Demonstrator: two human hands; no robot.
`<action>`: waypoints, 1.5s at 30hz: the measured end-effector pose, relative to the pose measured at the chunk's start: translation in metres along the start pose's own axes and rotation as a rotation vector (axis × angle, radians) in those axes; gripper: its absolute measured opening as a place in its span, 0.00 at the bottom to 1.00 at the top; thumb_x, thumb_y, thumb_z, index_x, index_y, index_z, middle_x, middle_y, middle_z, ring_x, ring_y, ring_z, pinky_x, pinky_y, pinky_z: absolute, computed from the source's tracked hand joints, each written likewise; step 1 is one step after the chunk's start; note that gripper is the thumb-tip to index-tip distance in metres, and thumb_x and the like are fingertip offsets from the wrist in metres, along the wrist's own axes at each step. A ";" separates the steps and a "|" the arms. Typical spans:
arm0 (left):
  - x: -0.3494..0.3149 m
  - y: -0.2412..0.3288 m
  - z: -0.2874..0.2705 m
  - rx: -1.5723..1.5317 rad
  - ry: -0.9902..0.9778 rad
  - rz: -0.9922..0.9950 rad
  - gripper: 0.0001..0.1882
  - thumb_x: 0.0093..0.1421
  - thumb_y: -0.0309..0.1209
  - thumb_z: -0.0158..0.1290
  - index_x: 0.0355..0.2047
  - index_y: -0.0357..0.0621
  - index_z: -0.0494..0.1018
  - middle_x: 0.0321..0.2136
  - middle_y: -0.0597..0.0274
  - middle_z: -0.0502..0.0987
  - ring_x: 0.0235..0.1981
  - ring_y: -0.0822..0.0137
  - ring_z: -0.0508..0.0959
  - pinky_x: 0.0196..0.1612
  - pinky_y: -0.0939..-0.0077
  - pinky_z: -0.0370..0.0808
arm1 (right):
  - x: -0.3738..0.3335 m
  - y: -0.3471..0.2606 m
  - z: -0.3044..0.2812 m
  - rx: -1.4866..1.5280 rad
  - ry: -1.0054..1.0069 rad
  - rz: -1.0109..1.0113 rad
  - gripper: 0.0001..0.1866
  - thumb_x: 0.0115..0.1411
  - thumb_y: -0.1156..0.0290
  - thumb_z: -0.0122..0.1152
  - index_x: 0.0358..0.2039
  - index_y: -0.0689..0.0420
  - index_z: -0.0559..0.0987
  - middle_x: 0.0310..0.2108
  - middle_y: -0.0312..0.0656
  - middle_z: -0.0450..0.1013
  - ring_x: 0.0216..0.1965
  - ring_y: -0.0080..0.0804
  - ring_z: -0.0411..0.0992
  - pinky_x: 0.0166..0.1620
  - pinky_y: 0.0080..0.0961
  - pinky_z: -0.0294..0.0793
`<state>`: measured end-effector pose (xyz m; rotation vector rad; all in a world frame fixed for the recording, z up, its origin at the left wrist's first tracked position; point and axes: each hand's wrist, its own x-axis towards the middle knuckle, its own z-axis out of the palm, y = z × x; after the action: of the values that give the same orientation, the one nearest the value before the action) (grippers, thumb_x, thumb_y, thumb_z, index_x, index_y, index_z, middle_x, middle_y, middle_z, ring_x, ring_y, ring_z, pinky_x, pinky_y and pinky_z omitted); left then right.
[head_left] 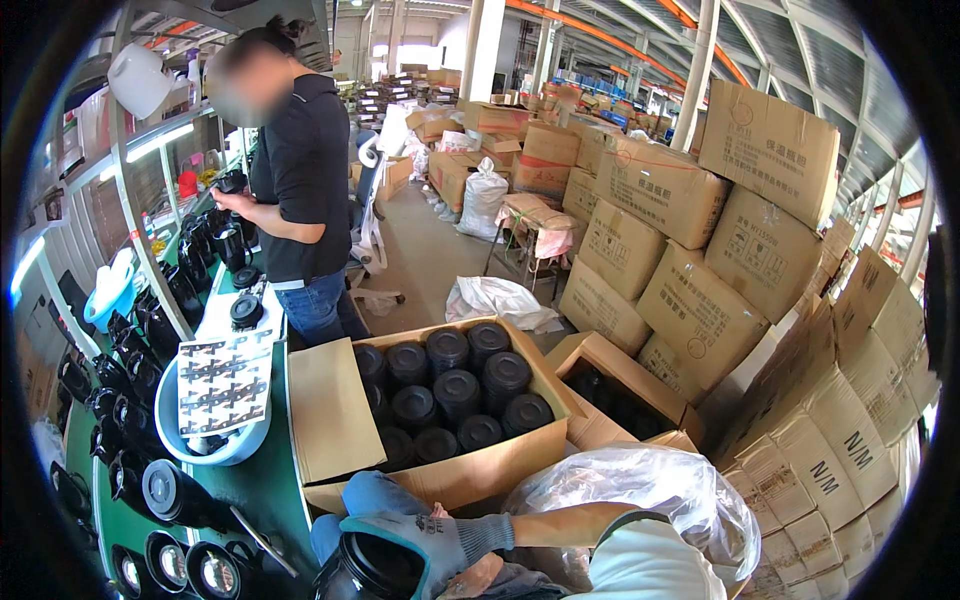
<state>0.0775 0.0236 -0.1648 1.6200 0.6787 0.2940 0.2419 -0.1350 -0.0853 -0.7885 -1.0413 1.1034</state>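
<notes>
At the lower edge, my right hand (435,538), in a grey glove, curls over a black jug (368,572) with a wide round rim. The jug is tilted close to my body, its lower part cut off by the picture's edge. Under my right wrist shows a patch of bare skin; whether it belongs to my left hand I cannot tell. Just beyond my knee (375,492), an open carton (540,448) holds rows of black cylindrical containers (457,388) with round tops. Clear plastic wrapping (640,490) bulges beneath my right forearm.
On the green bench (275,480) at left stand several black jugs (175,492) and a light-blue basin (240,447) with a printed sheet (225,385) across it. A co-worker (300,180) stands there holding a dark item. Stacked cartons (690,290) rise at right; a smaller open carton (640,395) sits nearer.
</notes>
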 end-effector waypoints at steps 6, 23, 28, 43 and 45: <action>-0.028 0.000 -0.009 0.020 0.062 -0.004 0.25 0.63 0.31 0.60 0.58 0.32 0.71 0.47 0.56 0.81 0.47 0.67 0.80 0.55 0.71 0.77 | -0.014 0.009 -0.001 -0.294 -0.023 0.086 0.61 0.39 0.55 0.83 0.71 0.57 0.60 0.66 0.55 0.64 0.66 0.50 0.65 0.69 0.45 0.65; -0.094 -0.011 -0.057 -0.127 0.165 0.065 0.22 0.63 0.33 0.59 0.54 0.31 0.75 0.44 0.57 0.83 0.43 0.67 0.82 0.54 0.72 0.78 | -0.015 -0.043 -0.002 -0.857 -0.193 -0.073 0.70 0.32 0.44 0.87 0.72 0.58 0.60 0.66 0.54 0.63 0.67 0.53 0.62 0.69 0.46 0.61; -0.097 -0.023 -0.065 -0.169 0.136 0.013 0.21 0.64 0.33 0.59 0.53 0.31 0.76 0.43 0.57 0.83 0.43 0.67 0.83 0.54 0.72 0.79 | -0.015 -0.047 -0.008 -0.905 -0.225 -0.070 0.74 0.30 0.47 0.90 0.74 0.60 0.57 0.69 0.52 0.63 0.67 0.42 0.67 0.69 0.39 0.66; -0.121 0.058 -0.069 0.957 0.317 0.869 0.14 0.54 0.31 0.64 0.39 0.35 0.83 0.38 0.50 0.85 0.41 0.53 0.87 0.48 0.64 0.83 | -0.019 -0.023 -0.028 -0.633 -0.277 0.275 0.51 0.56 0.49 0.73 0.72 0.60 0.61 0.64 0.52 0.68 0.63 0.44 0.70 0.65 0.39 0.69; -0.128 0.031 -0.076 0.591 0.415 0.591 0.16 0.56 0.32 0.63 0.41 0.32 0.82 0.38 0.50 0.85 0.39 0.58 0.86 0.47 0.68 0.82 | -0.021 -0.023 -0.031 -0.785 -0.256 0.194 0.49 0.58 0.47 0.70 0.72 0.59 0.61 0.65 0.55 0.67 0.63 0.46 0.70 0.65 0.40 0.68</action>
<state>-0.0577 0.0100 -0.0975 2.3501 0.6096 0.9476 0.2760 -0.1620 -0.0800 -1.4149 -1.6808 0.9621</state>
